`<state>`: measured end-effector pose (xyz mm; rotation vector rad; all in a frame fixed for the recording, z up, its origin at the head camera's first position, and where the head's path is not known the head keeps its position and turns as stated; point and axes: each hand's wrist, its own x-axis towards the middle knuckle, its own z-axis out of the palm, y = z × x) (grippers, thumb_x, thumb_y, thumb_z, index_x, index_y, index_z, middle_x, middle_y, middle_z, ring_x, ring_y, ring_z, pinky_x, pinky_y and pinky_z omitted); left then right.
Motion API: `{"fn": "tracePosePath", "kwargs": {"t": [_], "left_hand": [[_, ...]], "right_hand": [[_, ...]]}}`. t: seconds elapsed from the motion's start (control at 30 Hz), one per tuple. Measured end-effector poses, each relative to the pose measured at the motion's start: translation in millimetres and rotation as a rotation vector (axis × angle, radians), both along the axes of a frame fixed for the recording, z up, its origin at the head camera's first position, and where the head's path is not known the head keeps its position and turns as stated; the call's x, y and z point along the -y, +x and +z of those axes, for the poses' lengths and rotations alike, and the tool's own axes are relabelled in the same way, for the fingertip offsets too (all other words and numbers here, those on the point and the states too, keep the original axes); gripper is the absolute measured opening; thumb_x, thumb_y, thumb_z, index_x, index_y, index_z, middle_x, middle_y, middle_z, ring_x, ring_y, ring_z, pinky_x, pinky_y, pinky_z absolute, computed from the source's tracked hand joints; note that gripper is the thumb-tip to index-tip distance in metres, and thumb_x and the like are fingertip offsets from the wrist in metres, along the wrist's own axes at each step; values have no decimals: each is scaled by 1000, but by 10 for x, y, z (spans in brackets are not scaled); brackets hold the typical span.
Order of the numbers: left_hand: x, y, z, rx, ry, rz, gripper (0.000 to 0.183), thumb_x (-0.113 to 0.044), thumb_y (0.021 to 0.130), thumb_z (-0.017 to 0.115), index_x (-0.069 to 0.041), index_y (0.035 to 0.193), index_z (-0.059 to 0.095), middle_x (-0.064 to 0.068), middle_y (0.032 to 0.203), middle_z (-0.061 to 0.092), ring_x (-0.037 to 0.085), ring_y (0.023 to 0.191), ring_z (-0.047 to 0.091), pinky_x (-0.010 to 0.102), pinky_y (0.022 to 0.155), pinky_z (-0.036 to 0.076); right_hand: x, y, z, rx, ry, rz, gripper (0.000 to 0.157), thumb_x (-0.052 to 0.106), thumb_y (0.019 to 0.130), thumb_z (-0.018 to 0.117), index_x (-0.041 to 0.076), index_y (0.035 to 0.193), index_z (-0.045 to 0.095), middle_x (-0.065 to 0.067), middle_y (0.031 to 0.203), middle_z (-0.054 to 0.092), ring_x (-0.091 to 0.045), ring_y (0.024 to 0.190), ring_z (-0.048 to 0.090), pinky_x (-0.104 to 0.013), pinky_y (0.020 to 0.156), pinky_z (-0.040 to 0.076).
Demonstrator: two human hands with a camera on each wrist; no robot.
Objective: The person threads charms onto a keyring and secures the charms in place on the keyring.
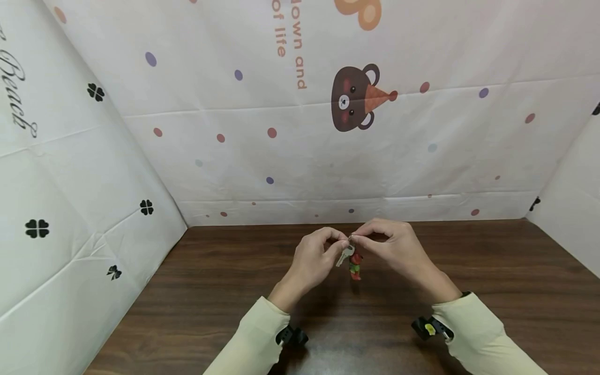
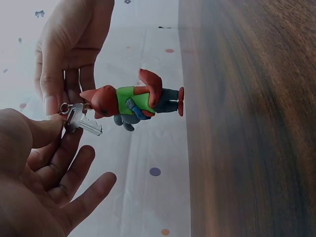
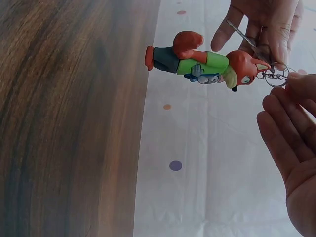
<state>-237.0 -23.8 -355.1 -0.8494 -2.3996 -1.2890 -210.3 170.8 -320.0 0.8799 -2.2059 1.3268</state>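
Note:
Over the table my left hand (image 1: 315, 258) and right hand (image 1: 396, 247) meet fingertip to fingertip at a small metal key ring (image 3: 276, 79). The left thumb and forefinger pinch the ring beside a silver key (image 2: 86, 121), which hangs from it. My right thumb and forefinger pinch the ring's other side. A fox figurine keychain (image 2: 131, 101) with a green shirt, dark trousers and red tail dangles from a short chain on the ring. In the head view the fox hangs between both hands, right of the key. Fingertips partly hide the ring.
A dark brown wooden table (image 1: 211, 291) lies below the hands. White printed cloth (image 1: 290, 156) with dots and a bear stands behind it, with more cloth (image 1: 84, 208) on the left. Black wrist cameras (image 1: 291, 336) sit at both cuffs.

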Motion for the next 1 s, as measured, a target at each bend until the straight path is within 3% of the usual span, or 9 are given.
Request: {"fn": "tracePosePath", "kwargs": {"t": [0.27, 0.5, 0.83, 1.0], "left_hand": [[2, -3, -8, -6, 0, -5, 8, -26, 95, 63, -19, 96, 68, -11, 95, 67, 4, 80, 62, 23, 67, 49], [-11, -8, -14, -18, 28, 2, 8, -25, 93, 65, -19, 97, 69, -12, 92, 67, 3, 78, 62, 23, 65, 50], [-13, 5, -14, 9, 88, -38, 8, -26, 94, 66, -20, 99, 68, -12, 94, 66, 7, 76, 64, 22, 62, 51], [-9, -12, -27, -98, 63, -10, 9, -28, 91, 70, -21, 95, 72, -11, 92, 68, 1, 73, 64, 21, 60, 51]], "right_hand": [[3, -3, -18, 28, -14, -5, 7, -1, 84, 73, 4, 88, 74, -8, 96, 71, -17, 84, 69, -29, 69, 56], [-10, -8, -16, 38, -31, -4, 6, -3, 85, 71, 2, 87, 72, -9, 92, 70, -20, 80, 69, -28, 67, 56], [-20, 3, -3, 51, -6, -48, 5, 2, 86, 72, 6, 89, 74, -4, 88, 70, -23, 73, 68, -28, 62, 55], [5, 34, 5, 90, 11, -62, 6, 3, 86, 72, 8, 89, 73, -3, 86, 69, -20, 72, 67, -29, 63, 54]]}}
